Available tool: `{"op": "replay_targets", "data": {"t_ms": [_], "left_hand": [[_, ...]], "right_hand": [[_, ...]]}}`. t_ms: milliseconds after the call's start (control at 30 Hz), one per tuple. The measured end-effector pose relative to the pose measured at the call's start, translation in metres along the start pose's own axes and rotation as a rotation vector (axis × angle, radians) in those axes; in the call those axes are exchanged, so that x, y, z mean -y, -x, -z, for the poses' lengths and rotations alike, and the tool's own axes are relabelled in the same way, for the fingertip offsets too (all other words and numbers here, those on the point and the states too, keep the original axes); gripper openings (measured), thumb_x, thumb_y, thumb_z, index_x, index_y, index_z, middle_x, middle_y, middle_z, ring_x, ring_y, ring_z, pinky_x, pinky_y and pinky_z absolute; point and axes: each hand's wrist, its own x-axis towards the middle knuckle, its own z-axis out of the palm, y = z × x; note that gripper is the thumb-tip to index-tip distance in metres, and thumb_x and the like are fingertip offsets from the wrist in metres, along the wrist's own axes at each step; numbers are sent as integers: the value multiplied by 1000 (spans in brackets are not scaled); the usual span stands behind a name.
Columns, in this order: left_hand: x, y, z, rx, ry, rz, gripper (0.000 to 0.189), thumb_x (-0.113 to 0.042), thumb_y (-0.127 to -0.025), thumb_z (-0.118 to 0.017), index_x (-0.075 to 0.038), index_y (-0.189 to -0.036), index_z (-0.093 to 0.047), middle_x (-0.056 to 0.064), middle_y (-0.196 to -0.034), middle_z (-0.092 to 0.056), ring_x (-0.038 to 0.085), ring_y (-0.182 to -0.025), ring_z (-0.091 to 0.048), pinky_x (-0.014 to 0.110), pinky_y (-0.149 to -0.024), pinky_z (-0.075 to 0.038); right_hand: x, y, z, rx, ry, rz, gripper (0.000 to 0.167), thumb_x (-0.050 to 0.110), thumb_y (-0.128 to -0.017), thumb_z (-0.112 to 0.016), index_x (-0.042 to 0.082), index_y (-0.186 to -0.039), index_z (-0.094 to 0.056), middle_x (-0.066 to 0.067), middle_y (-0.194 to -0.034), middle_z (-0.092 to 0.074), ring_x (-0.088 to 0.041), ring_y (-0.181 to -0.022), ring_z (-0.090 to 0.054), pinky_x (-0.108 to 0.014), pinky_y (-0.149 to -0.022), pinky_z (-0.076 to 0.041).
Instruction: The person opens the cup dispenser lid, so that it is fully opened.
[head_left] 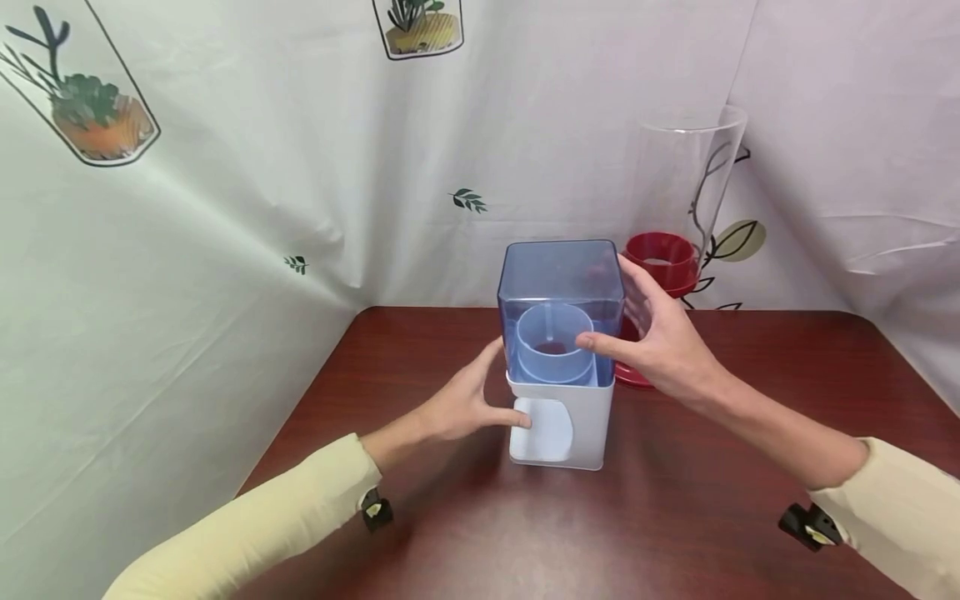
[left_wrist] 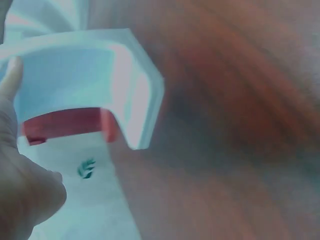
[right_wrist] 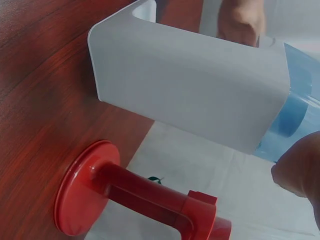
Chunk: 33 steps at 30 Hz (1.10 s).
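Both hands hold a boxy dispenser made of a white base [head_left: 592, 425] and a see-through blue square container [head_left: 558, 267] on top. A round blue ring [head_left: 553, 342] shows inside the container. My left hand [head_left: 468, 400] grips the base from the left, thumb on its front, fingers hidden behind. At the container's right side my right hand [head_left: 663, 337] holds it, thumb across the front and fingers round the side. In the right wrist view the white base [right_wrist: 190, 80] stands upright beside a red stand [right_wrist: 150, 200]. Whether the base touches the table cannot be told.
Behind the dispenser stands a clear cylinder [head_left: 682, 183] on a red holder [head_left: 660, 258], partly hidden by the right hand. The dark reddish wooden table [head_left: 712, 500] ends at a patterned white cloth [head_left: 420, 150] along the back and left.
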Motion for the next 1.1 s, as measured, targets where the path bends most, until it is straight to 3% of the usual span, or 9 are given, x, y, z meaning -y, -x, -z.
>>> {"op": "replay_targets", "data": {"t_ms": [167, 367, 667, 1100], "left_hand": [[-15, -7, 12, -21, 43, -81, 118, -25, -75, -100, -26, -168, -27, -9, -164, -40, 13, -152, -33, 53, -126, -24], [-24, -13, 14, -25, 98, -100, 109, -22, -77, -98, -32, -164, -33, -11, -156, -48, 11, -146, -41, 51, -123, -30], [-20, -19, 8, -42, 138, -102, 100, -18, -77, -98, -28, -158, -40, -8, -145, -58, 13, -139, -49, 49, -119, -37], [-13, -25, 4, -14, 258, -93, 90, -9, -77, -94, -18, -152, -45, 2, -135, -65, 20, -125, -63, 43, -108, -51]], "right_hand": [[2, -1, -2, 23, 2, 5, 100, 21, -92, -84, 23, -170, -23, -6, -160, -45, -34, -150, -41, -67, -117, -37], [6, -4, -2, 27, -3, 12, 95, 22, -93, -82, 24, -169, -25, -5, -157, -47, -33, -147, -45, -66, -114, -40], [8, -7, -1, 10, 32, 18, 91, 24, -93, -81, 21, -167, -29, -8, -156, -49, -36, -146, -46, -68, -111, -44], [6, -10, -2, -26, 46, 28, 85, 23, -92, -83, 13, -163, -37, -10, -148, -55, -35, -142, -51, -64, -113, -43]]}}
